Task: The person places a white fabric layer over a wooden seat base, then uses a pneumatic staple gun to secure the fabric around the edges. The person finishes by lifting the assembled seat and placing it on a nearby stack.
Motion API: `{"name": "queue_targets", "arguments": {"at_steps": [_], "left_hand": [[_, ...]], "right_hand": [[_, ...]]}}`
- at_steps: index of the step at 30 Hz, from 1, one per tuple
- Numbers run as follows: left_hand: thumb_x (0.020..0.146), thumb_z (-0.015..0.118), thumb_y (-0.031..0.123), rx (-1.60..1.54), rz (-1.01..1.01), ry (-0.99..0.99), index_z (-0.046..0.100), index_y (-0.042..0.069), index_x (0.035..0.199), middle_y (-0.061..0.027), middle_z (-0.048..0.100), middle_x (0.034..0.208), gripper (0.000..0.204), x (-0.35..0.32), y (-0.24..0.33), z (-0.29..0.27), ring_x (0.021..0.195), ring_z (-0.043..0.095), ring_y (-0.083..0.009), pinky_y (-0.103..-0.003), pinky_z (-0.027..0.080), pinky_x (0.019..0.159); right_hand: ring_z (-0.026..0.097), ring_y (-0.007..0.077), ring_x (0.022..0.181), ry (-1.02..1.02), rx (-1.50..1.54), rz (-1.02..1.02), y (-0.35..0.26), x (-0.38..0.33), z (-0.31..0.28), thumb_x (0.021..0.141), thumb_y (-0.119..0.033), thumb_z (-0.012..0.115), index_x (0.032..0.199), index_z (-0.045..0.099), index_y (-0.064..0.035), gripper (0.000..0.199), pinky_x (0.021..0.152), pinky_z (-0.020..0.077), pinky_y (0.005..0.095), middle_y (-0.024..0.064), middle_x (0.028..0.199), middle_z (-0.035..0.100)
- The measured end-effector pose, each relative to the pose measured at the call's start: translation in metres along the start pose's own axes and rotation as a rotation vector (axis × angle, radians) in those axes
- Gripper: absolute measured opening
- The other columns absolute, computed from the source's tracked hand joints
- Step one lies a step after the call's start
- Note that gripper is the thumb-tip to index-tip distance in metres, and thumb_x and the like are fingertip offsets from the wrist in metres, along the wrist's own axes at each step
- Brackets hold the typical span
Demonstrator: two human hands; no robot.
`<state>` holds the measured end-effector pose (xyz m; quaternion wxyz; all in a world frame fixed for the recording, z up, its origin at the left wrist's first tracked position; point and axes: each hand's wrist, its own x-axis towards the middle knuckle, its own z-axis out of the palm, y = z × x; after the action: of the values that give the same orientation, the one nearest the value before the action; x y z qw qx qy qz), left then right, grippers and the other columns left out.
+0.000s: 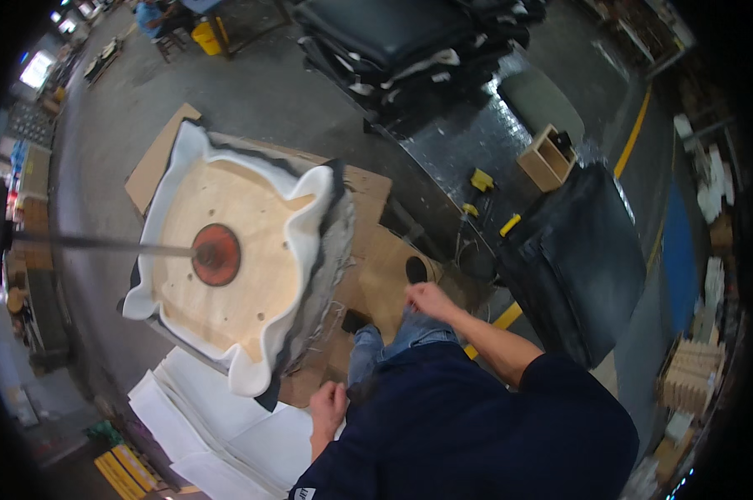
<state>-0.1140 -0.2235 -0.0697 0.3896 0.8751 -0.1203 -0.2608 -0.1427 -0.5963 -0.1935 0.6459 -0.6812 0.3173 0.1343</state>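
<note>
Both of my hands are near my body. My left hand (327, 406) is curled closed beside my waist, with nothing showing in it. My right hand (431, 302) reaches forward over my legs, fingers closed, and nothing shows in it either. Nearest to the left is a seat cushion: a pale wooden board (247, 204) with bolt holes, ringed by wavy white foam (303, 242). Grey and black fabric (331, 258) hangs around its side. A red disc (216, 254) on a metal rod (101, 242) rests on the middle of the board.
White sheets (218, 421) are stacked at lower left. Cardboard (368, 187) lies under the cushion. To the right, a table (443, 154) bears a wooden box (547, 158), yellow-handled tools (481, 180) and black padded covers (589, 258). More black covers (393, 42) are piled behind. A person (153, 17) sits far off.
</note>
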Motion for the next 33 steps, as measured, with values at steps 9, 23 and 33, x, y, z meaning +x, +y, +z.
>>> {"name": "queue_targets", "arguments": {"at_steps": [9,23,33], "left_hand": [[0.105,0.058,0.016,-0.064,-0.131,0.155,0.058,-0.002,0.078,-0.0048,0.062,0.069,0.032,0.123,0.109,0.007,0.067,0.056,-0.01,-0.031,0.046,0.06],[0.101,0.066,0.017,0.116,-0.417,-0.02,0.067,-0.001,0.106,-0.0066,0.07,0.087,0.02,0.142,0.194,0.069,0.079,0.064,-0.013,-0.028,0.051,0.073],[0.085,0.072,0.008,0.498,-0.437,0.494,0.056,0.003,0.138,-0.0202,0.058,0.134,0.055,0.09,0.179,0.01,0.129,0.048,-0.0387,-0.047,0.035,0.114]], "right_hand": [[0.065,0.0163,0.062,0.511,0.088,0.437,0.164,0.059,-0.173,0.106,-0.04,0.051,0.106,0.067,-0.0046,0.039,0.057,0.0524,0.0342,0.007,0.083,0.069],[0.052,0.05,0.123,0.951,-0.254,0.29,0.054,0.252,-0.267,0.09,-0.023,0.073,0.157,0.027,-0.0078,0.083,0.106,0.0432,0.0531,0.0327,0.133,0.052],[0.066,0.0434,0.117,0.723,-0.503,0.558,0.102,0.299,-0.309,0.088,-0.031,0.072,0.152,0.017,0.0011,0.09,0.099,0.0545,0.0479,0.0292,0.128,0.064]]}}
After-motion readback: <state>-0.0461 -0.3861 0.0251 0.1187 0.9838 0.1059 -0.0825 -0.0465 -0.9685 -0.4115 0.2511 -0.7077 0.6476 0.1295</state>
